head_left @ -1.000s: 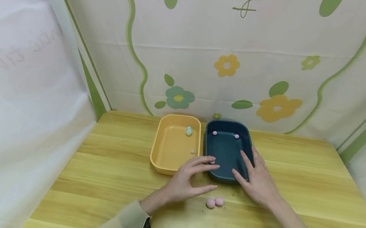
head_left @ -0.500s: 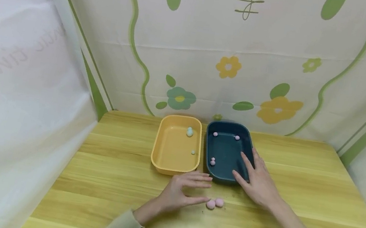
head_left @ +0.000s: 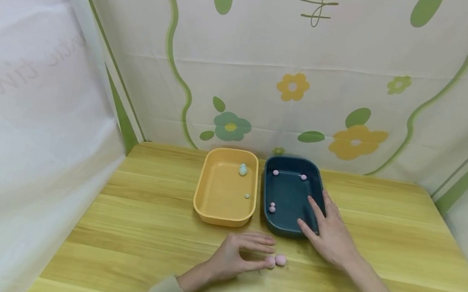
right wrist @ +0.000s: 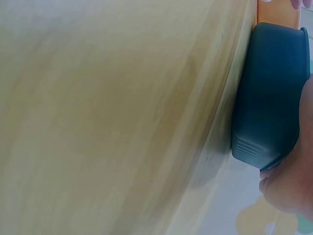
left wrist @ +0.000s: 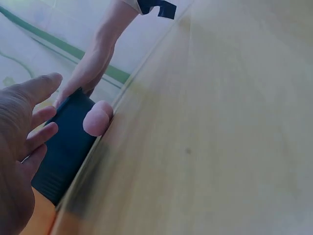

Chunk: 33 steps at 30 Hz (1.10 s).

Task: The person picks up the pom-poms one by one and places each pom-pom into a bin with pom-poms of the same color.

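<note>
Two pink clay-like balls lie side by side on the table, the left ball (head_left: pixel 271 263) close against the right ball (head_left: pixel 281 260). My left hand (head_left: pixel 229 255) is beside them; in the head view its thumb tip meets or overlaps the left ball, while in the left wrist view its spread fingers appear apart from the pink balls (left wrist: pixel 96 120). My right hand (head_left: pixel 332 237) rests at the right side of the dark blue tray (head_left: pixel 293 194), fingers spread over its rim. Small pink pieces sit in that tray's corners, including a small stacked pair (head_left: pixel 272 207) at the near left.
Left of the blue tray stands a yellow tray (head_left: pixel 219 190) holding a pale blue-green stacked pair (head_left: pixel 243 170) and a tiny pale ball (head_left: pixel 246 196). Behind both hangs a printed cloth (head_left: pixel 247 65). Tiny dark specks dot the wooden table (head_left: pixel 145 234).
My left hand has drawn back from the blue tray's near left corner to the two pink balls, uncovering the small stacked pair. My right hand has stayed on the blue tray.
</note>
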Tool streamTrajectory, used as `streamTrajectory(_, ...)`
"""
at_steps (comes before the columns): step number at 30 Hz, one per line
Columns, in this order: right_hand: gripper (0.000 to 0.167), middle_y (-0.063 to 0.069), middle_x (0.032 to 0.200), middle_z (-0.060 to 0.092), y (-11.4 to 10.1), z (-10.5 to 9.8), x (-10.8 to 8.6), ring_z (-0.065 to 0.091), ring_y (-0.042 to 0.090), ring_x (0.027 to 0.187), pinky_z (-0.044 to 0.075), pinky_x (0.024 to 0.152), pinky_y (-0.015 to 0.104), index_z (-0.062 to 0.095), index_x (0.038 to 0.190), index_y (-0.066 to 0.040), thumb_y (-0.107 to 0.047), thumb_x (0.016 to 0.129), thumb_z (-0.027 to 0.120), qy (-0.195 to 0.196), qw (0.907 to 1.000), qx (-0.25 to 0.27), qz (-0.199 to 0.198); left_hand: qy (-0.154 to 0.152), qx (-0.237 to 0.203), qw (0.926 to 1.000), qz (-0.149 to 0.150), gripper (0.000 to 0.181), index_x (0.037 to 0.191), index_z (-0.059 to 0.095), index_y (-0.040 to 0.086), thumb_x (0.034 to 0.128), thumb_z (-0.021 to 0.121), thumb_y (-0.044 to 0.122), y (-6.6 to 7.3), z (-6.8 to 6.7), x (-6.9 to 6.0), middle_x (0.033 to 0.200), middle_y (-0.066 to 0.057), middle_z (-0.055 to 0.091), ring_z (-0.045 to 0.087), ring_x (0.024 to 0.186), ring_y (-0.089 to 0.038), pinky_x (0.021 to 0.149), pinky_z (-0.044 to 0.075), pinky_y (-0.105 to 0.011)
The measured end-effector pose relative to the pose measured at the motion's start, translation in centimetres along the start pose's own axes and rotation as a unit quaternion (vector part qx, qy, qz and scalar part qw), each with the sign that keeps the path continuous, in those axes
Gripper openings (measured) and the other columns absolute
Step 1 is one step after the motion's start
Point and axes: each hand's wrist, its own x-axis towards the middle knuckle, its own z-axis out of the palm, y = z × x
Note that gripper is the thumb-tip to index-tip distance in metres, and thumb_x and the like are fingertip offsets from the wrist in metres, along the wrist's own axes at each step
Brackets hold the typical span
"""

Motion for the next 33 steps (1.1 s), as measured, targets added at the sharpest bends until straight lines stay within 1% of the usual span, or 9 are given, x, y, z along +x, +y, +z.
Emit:
streamTrajectory(3,0.082,0.031,0.183,0.009,0.0,0.0,0.0,0.022,0.061,0.164,0.029,0.127,0.080,0.036,0.171,-0.007,-0.056,0.110,0.059,0.001,1.0000,0.000,-0.001,-0.005,-0.035,0.9984,-0.044,0.025,0.118,0.084,0.002,0.0953,0.087,0.011,0.0,0.1,0.0,0.133,-0.017,0.080,0.074,0.132,-0.023,0.117,0.058,-0.035)
streamTrajectory(6,0.081,0.031,0.183,0.008,0.0,0.0,0.0,0.023,0.061,0.164,0.029,0.127,0.080,0.036,0.171,-0.007,-0.056,0.110,0.059,0.002,1.0000,0.000,0.000,-0.009,-0.067,0.9938,-0.088,0.024,0.117,0.085,0.003,0.0952,0.087,0.013,-0.2,0.2,-0.1,0.135,-0.015,0.080,0.072,0.136,-0.023,0.121,0.054,-0.035)
streamTrajectory(10,0.081,0.030,0.183,0.008,0.1,0.0,0.0,0.023,0.061,0.164,0.029,0.128,0.079,0.037,0.171,-0.008,-0.056,0.111,0.058,0.003,1.0000,-0.002,-0.001,-0.010,-0.078,0.9900,-0.117,0.023,0.116,0.085,0.005,0.0948,0.088,0.014,-0.7,0.4,-0.2,0.134,-0.013,0.080,0.071,0.137,-0.023,0.123,0.052,-0.035)
streamTrajectory(15,0.080,0.031,0.183,0.008,0.1,0.0,0.0,0.023,0.062,0.163,0.029,0.128,0.079,0.037,0.171,-0.008,-0.056,0.111,0.058,-0.001,1.0000,-0.005,-0.001,-0.017,-0.076,0.9881,-0.132,0.021,0.116,0.086,0.009,0.0963,0.087,0.017,-1.3,0.8,-0.4,0.130,-0.009,0.082,0.073,0.131,-0.018,0.120,0.054,-0.033)
streamTrajectory(22,0.083,0.030,0.183,0.007,0.1,0.1,0.0,0.022,0.062,0.163,0.029,0.127,0.079,0.033,0.173,-0.008,-0.057,0.111,0.057,-0.003,1.0000,-0.002,0.003,-0.029,-0.071,0.9851,-0.154,0.019,0.115,0.087,0.011,0.0970,0.086,0.016,-1.5,1.0,-0.5,0.122,-0.005,0.085,0.074,0.132,-0.020,0.119,0.054,-0.030)
streamTrajectory(24,0.083,0.030,0.183,0.007,0.2,0.0,0.1,0.022,0.062,0.163,0.029,0.127,0.080,0.033,0.173,-0.008,-0.057,0.111,0.057,-0.003,1.0000,-0.003,0.004,-0.031,-0.064,0.9856,-0.153,0.019,0.115,0.087,0.012,0.0965,0.087,0.016,-1.5,1.1,-0.4,0.121,-0.004,0.085,0.074,0.132,-0.020,0.119,0.054,-0.030)
streamTrajectory(26,0.083,0.030,0.183,0.007,0.1,0.0,0.1,0.022,0.062,0.163,0.029,0.128,0.080,0.033,0.173,-0.008,-0.057,0.111,0.057,-0.004,1.0000,-0.003,0.004,-0.029,-0.053,0.9876,-0.145,0.019,0.114,0.087,0.012,0.0961,0.087,0.015,-1.6,1.2,-0.5,0.120,-0.004,0.086,0.074,0.130,-0.019,0.118,0.055,-0.030)
streamTrajectory(29,0.083,0.030,0.183,0.007,0.2,0.1,0.1,0.023,0.062,0.163,0.029,0.127,0.079,0.033,0.173,-0.008,-0.058,0.111,0.057,-0.004,1.0000,-0.003,0.003,-0.022,-0.042,0.9894,-0.137,0.018,0.112,0.087,0.012,0.0946,0.089,0.015,-1.5,1.2,-0.6,0.119,-0.003,0.085,0.075,0.125,-0.015,0.116,0.057,-0.030)
streamTrajectory(33,0.084,0.029,0.183,0.006,0.3,0.1,0.1,0.022,0.062,0.163,0.029,0.127,0.080,0.031,0.174,-0.009,-0.058,0.111,0.057,-0.005,1.0000,0.002,0.006,-0.019,-0.034,0.9901,-0.135,0.018,0.111,0.087,0.014,0.0934,0.090,0.015,-1.6,1.3,-0.6,0.120,-0.001,0.084,0.074,0.120,-0.009,0.113,0.057,-0.028)
